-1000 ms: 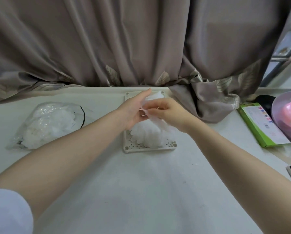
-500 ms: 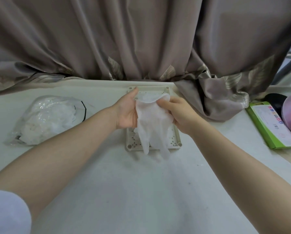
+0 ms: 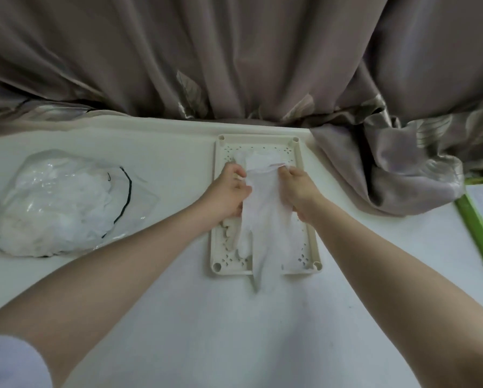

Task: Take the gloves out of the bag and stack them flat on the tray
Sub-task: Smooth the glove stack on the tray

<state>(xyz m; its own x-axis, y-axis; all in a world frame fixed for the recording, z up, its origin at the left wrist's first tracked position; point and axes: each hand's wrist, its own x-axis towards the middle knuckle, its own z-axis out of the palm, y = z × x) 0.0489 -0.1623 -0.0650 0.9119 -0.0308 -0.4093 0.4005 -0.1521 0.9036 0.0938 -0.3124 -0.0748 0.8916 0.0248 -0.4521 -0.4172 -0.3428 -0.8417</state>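
Head view: a white table (image 3: 234,331) stands before a grey-brown curtain (image 3: 234,51). A cream perforated tray (image 3: 216,247) sits at the table's far centre. The left hand (image 3: 226,191) and right hand (image 3: 297,191) each pinch one side of a white glove (image 3: 265,219), held lengthwise over the tray; its fingers trail past the near rim onto the table. The clear bag (image 3: 61,203) of gloves lies well left. A green box (image 3: 478,231) lies at right.

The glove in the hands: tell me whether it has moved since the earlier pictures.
Yes. The glove has come down from its bunched, raised position and now hangs spread along the tray, fingertips past the near rim.
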